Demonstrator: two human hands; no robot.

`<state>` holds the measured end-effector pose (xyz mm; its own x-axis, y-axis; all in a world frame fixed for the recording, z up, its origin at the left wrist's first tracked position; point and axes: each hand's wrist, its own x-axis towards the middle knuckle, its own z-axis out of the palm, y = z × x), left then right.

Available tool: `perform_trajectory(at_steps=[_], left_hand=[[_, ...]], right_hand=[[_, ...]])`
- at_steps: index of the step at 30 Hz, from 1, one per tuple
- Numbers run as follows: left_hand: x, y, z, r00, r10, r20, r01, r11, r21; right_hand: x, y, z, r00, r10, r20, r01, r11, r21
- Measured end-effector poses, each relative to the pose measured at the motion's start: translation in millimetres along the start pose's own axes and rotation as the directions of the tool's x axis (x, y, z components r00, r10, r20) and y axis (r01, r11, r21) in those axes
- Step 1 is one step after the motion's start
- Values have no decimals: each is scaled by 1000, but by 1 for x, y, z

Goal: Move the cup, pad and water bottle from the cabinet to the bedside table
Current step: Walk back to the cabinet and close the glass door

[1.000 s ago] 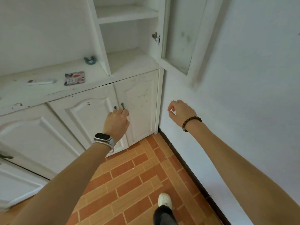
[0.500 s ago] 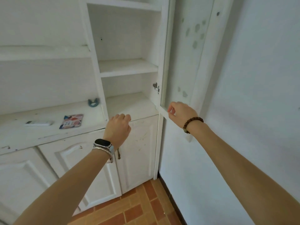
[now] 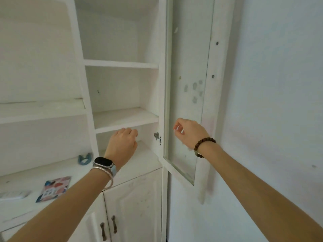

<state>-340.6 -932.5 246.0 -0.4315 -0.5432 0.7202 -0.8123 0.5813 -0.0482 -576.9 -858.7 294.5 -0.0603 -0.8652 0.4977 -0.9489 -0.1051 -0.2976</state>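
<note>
Pad, a flat square with a red, blue and white pattern, lies on the white cabinet counter, untouched; left hand and right hand hang loosely curled, holding nothing. Beyond them the open white shelves show no cup or water bottle; by my reading, nothing has been moved.

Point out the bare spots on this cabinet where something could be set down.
Bare: both shelves between the divider post and the open glass door. The counter left of the post is busier, holding a patterned pad, a blue object and a white item.
</note>
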Motion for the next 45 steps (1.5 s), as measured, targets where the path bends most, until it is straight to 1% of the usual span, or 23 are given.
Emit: perform_trajectory(at_steps=[4,7,9,12,15,18,21,24,28,35,39,43,45], left_hand=[[43,4,-10,996,75,-45,-75,997,-1],[71,18,-17,985,134,-110,-138,990,-31],[88,34,-20,972,177,-153,-186,981,-47],[106,64,-22,943,248,-223,-271,959,-82],[118,99,-20,905,310,-291,-361,921,-143],[127,131,-13,870,375,-319,-441,882,-166],[134,156,-8,837,424,-346,-496,855,-151],[141,172,-3,790,499,-356,-568,815,-116],[149,186,5,780,543,-310,-584,810,-51],[157,190,13,779,585,-226,-584,808,78],[162,188,11,750,625,-217,-610,780,138],[166,182,7,716,673,-185,-645,739,193],[165,179,4,711,681,-174,-648,731,213]], right_hand=[[23,-3,-45,992,-7,-122,13,999,46],[33,-2,-83,967,-6,-255,37,993,116],[36,0,-110,933,15,-359,56,981,186],[38,10,-147,860,83,-504,59,964,261],[41,27,-173,814,161,-558,27,949,314],[48,45,-182,802,219,-555,-26,942,334],[56,60,-179,823,259,-506,-68,929,364],[64,74,-169,850,287,-441,-77,897,436],[71,84,-160,885,290,-365,-42,830,557],[86,89,-156,917,231,-324,92,670,736],[91,86,-159,923,206,-325,124,640,758],[93,88,-159,929,211,-305,116,615,780],[92,85,-158,927,216,-306,118,607,786]])
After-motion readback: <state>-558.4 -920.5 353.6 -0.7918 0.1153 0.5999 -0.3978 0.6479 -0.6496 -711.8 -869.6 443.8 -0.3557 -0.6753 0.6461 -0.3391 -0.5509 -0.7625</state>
